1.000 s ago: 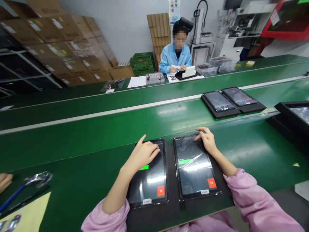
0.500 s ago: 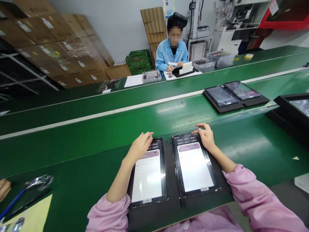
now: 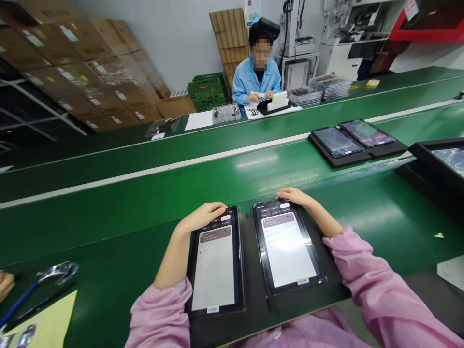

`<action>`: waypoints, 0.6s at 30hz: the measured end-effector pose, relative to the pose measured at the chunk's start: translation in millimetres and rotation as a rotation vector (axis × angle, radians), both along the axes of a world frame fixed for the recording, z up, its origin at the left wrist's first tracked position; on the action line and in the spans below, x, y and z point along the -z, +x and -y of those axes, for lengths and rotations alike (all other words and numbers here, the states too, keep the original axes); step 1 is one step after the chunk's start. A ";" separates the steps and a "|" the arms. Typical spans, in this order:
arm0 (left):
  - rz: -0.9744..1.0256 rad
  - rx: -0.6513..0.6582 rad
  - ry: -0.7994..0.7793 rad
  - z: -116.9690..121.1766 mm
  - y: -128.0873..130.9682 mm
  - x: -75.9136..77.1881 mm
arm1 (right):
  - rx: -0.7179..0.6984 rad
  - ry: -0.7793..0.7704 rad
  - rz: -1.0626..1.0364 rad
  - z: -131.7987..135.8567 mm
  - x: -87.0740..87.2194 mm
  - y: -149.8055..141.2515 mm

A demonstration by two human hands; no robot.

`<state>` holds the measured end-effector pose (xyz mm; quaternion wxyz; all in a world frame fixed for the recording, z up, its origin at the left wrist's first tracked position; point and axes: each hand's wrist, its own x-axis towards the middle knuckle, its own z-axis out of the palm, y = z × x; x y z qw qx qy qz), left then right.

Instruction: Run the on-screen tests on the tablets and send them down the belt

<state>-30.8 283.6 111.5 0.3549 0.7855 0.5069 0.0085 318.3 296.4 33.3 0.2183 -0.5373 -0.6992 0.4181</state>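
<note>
Two tablets with lit screens lie side by side on a black foam tray [image 3: 253, 270] in front of me. My left hand [image 3: 205, 216] is closed over the top edge of the left tablet [image 3: 213, 270], its thumb by the upper right corner. My right hand [image 3: 293, 195] curls over the top edge of the right tablet [image 3: 290, 251], its fingertips partly hidden behind that edge. Both screens show a purple banner above a white page, and a small label sits at each lower edge. The left screen looks dimmer than the right one.
Another black tray [image 3: 337, 162] holds two tablets further back. A black box [image 3: 435, 166] stands at the right. At left are a blue-handled tool [image 3: 21, 302], yellow paper [image 3: 54, 319] and another person's hand [image 3: 5, 284]. Across the bench sits a person in blue [image 3: 257, 79].
My left hand has closed on the left tablet's top edge; that tablet has shifted slightly left and its screen looks dimmer. My right hand has moved left along the right tablet's top edge, fingers curling in.
</note>
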 end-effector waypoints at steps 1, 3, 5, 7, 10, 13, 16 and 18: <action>0.022 0.006 -0.017 0.6 -1.8 -2.1 | -0.017 -0.011 -0.012 0.2 -1.5 0.4; 0.034 0.008 -0.037 1.3 -2.7 -2.8 | -0.035 -0.020 -0.024 1.6 -4.8 1.2; -0.004 0.000 -0.033 0.9 -0.9 0.4 | -0.037 -0.016 -0.014 3.0 -8.8 1.8; -0.051 -0.009 -0.015 -0.5 1.4 5.2 | -0.034 -0.003 0.015 3.8 -13.6 3.2; -0.082 -0.013 -0.014 -3.2 1.9 11.4 | -0.009 0.033 0.109 4.8 -22.3 8.6; -0.108 -0.033 0.012 0.5 -0.1 13.8 | 0.028 0.075 0.253 8.3 -32.3 17.2; -0.128 0.052 0.151 19.5 2.5 12.1 | 0.047 0.099 0.375 16.0 -42.2 22.3; -0.113 0.183 0.180 40.6 9.6 9.0 | 0.065 0.100 0.443 22.8 -47.7 20.6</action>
